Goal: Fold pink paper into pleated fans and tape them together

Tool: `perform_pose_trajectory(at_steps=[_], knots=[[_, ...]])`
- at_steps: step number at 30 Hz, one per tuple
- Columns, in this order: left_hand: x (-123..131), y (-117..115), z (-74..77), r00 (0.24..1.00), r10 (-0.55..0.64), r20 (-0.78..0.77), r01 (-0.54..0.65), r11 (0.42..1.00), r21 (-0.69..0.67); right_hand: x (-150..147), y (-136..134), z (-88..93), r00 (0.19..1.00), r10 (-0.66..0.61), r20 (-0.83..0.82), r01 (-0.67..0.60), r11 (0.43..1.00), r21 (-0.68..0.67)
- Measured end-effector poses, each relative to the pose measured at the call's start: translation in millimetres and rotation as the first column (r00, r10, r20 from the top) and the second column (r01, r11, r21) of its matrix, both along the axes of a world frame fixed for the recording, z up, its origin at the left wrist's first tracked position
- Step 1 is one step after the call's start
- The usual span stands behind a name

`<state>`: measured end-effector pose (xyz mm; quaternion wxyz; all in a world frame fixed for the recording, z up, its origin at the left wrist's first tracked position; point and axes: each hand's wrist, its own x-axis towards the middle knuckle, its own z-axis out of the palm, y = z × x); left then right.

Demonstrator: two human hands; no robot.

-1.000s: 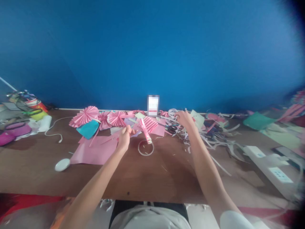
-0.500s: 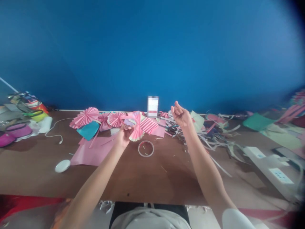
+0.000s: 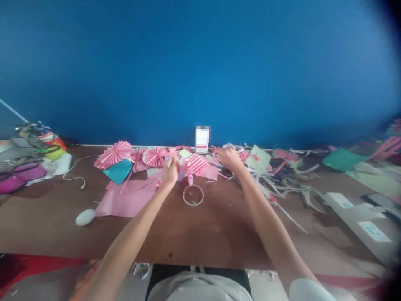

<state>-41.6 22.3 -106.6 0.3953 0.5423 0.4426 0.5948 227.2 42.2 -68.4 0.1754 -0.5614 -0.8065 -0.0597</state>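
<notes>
My left hand (image 3: 171,170) is closed round part of a folded pink paper piece (image 3: 189,172), whose narrow striped edge shows to the right of the fingers. Over the back of the table, my right hand (image 3: 228,159) reaches left with its fingers extended, just right of the phone (image 3: 202,140). A pleated pink paper (image 3: 198,164) lies between the hands. Below it rests a clear tape ring (image 3: 193,195). Dark-handled scissors (image 3: 224,170) lie partly under my right hand.
Pink paper fans (image 3: 117,153), a teal piece (image 3: 117,171) and a pink sheet (image 3: 125,205) lie at left, near a white oval object (image 3: 85,217). Paper strips (image 3: 275,188) and a power strip (image 3: 354,213) are at right.
My right hand has moved down and left to the back of the table. My left hand has turned and shifted slightly right, so the held folded paper now shows edge-on.
</notes>
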Motion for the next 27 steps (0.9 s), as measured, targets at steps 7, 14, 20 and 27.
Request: perform_pose_trajectory(at_steps=[7,14,20,27], knots=[[8,8,12.3,0.971,0.04,-0.234,-0.015,0.994,0.108,0,4,-6.4,0.992,-0.086,0.094,0.094,0.992,-0.084],[11,13,8.2,0.949,-0.264,0.171,0.279,0.957,-0.074,1,-8,3.9,0.988,-0.122,0.098,0.135,0.981,-0.137],[14,15,3.7,0.915,-0.231,0.332,0.268,0.961,-0.068,-8,-15,8.9,0.989,-0.149,0.018,0.149,0.989,0.021],[18,15,4.5,0.902,-0.22,0.372,0.261,0.963,-0.065,-39,-10,-4.8,0.776,0.176,-0.606,-0.468,0.805,-0.365]])
